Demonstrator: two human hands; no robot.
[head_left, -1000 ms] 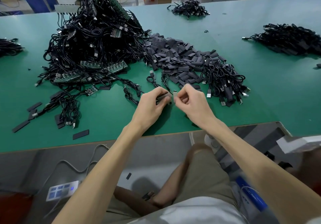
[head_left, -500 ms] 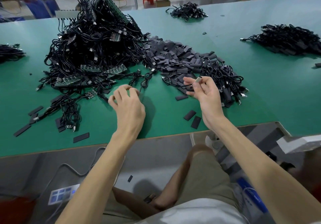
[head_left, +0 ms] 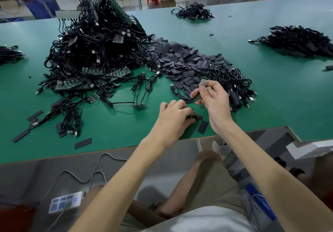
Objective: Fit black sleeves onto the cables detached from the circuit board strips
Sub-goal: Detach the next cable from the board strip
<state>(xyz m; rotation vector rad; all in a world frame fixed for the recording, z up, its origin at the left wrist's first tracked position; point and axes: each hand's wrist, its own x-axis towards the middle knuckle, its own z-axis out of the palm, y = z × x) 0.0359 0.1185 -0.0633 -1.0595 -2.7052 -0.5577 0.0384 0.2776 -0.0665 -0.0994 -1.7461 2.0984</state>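
At a green bench, a worker's right hand pinches the silver plug of a black cable at centre frame. The left hand, lower and apart from it, curls its fingers on a black sleeve lying on the bench. The sleeve pile sits above, and a heap of cables and circuit board strips fills the upper left.

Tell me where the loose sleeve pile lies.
Head view: the sleeve pile lies mid-table, right of the big cable heap, just beyond the right hand.
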